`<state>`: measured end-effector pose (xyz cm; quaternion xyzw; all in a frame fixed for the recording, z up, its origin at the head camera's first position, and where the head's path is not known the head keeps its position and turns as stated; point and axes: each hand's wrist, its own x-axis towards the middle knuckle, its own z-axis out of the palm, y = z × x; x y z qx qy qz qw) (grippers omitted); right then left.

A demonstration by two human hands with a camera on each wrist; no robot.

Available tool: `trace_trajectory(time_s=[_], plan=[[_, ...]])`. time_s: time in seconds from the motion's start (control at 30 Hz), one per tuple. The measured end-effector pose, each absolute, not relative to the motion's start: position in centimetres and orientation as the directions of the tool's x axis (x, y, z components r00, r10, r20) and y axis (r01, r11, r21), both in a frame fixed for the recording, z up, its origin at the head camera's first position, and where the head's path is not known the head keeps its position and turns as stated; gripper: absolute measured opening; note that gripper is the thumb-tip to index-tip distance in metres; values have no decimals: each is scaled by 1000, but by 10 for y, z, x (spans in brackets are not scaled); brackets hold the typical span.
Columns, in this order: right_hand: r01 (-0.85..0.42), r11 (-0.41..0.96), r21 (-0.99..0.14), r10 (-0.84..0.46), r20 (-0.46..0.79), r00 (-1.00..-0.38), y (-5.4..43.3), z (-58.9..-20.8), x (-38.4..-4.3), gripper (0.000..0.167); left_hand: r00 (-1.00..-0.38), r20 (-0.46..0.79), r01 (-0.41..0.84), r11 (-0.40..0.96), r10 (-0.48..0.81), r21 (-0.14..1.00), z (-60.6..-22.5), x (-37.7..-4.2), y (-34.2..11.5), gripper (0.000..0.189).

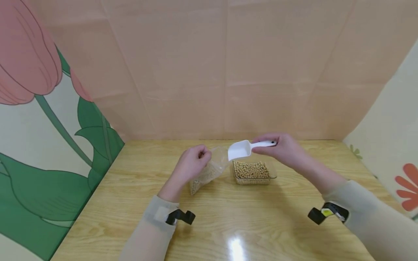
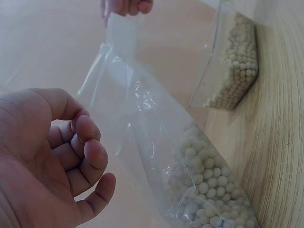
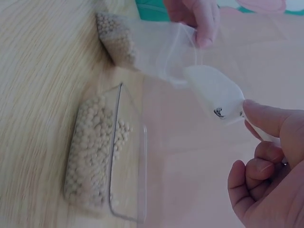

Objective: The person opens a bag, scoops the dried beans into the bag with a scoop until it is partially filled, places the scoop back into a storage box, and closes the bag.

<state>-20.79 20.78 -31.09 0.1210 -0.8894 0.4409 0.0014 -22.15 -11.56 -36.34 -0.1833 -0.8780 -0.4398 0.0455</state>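
Observation:
My left hand (image 1: 192, 164) grips the upper edge of a clear zip bag (image 2: 142, 114), whose lower part holds round, pale beans (image 2: 213, 185) like soybeans. Between the thumb and fingers of my right hand (image 1: 285, 150) is the handle of a white plastic scoop (image 1: 240, 150). The scoop's front lip reaches into the bag's mouth in the left wrist view, tilted toward it. Only a small dark mark shows on the scoop in the right wrist view; no beans appear there. Just below the scoop stands a clear plastic box (image 3: 142, 166) with more of these beans.
Both the bag's bottom and the box are on the light wood table (image 1: 209, 224). A pinkish backdrop (image 1: 183, 72) rises at the table's far edge. Flower-printed panels (image 1: 42, 181) flank the left and right sides.

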Motion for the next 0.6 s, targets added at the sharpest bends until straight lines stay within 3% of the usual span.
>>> trace_trajectory(time_s=[0.6], plan=[[-183,706,-684,-172,85,-981,263,-334,-205,43,-921,251,381,544,299,748,-362,-222,-116,22]])
